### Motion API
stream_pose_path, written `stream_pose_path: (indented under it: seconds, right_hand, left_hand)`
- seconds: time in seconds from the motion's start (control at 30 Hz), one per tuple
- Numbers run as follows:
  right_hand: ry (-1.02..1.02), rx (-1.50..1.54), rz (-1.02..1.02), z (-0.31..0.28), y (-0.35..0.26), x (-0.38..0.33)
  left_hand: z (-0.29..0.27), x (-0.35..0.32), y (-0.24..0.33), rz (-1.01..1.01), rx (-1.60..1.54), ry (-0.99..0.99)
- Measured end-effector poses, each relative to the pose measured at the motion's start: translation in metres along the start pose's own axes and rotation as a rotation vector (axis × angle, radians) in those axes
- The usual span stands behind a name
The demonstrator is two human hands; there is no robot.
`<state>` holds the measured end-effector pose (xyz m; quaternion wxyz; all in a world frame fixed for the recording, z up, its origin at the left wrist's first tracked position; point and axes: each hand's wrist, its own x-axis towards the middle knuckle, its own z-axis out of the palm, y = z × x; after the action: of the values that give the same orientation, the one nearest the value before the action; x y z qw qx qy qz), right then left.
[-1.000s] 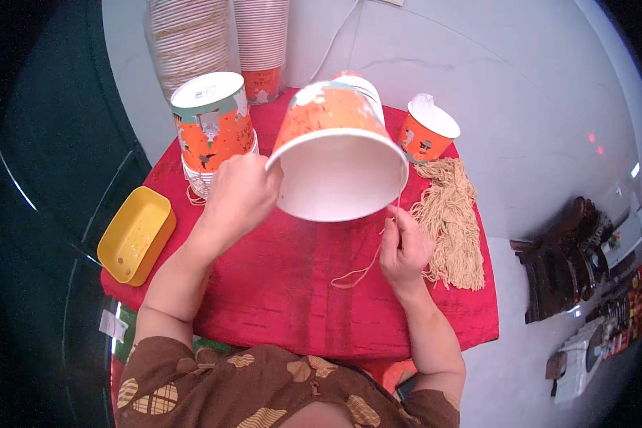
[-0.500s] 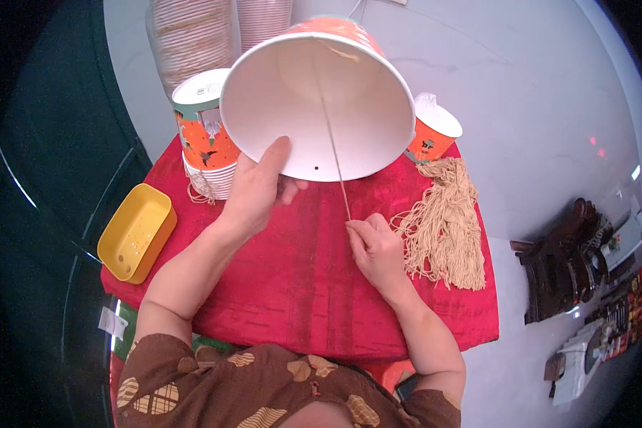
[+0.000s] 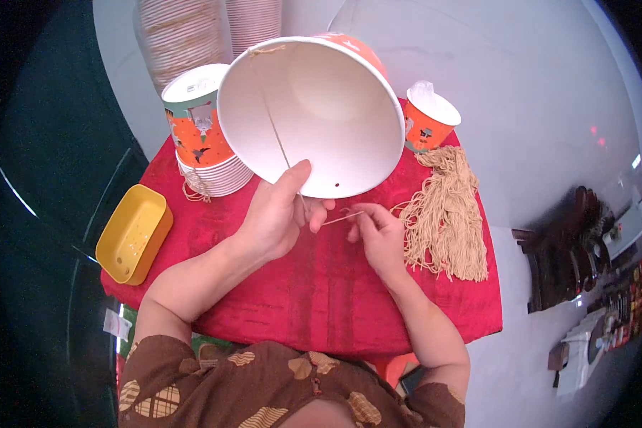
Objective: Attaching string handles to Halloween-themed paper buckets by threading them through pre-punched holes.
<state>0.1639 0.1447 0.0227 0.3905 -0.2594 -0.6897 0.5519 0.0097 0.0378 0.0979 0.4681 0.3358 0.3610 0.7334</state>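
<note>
Big paper bucket (image 3: 321,107) tipped open-side-up at top centre, gripped at its lower rim by left hand (image 3: 274,217), right hand (image 3: 374,232) just below-right pinching a tan string (image 3: 339,218) beside the rim.

Bucket (image 3: 314,107) above desk (image 3: 321,285) centre; cup stack (image 3: 203,143) left of it, small cup (image 3: 429,123) right; string bundle (image 3: 446,214) before small cup; tray (image 3: 133,232) at left edge.

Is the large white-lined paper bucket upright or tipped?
Tipped: the paper bucket shows its open mouth and empty white inside to the camera, gripped by the left hand.
</note>
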Motion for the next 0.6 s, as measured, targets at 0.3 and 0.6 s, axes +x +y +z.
stream_pose_path:
  seconds: [0.3, 0.6]
  right_hand:
    - [-0.027, 0.806, 0.08, -0.01, -0.002, 0.009]
    - [-0.057, 0.822, 0.176, -0.012, -0.001, 0.009]
  left_hand:
    - [-0.002, 0.002, -0.018, -0.004, -0.062, 0.046]
    - [-0.004, 0.004, -0.027, -0.028, -0.058, 0.099]
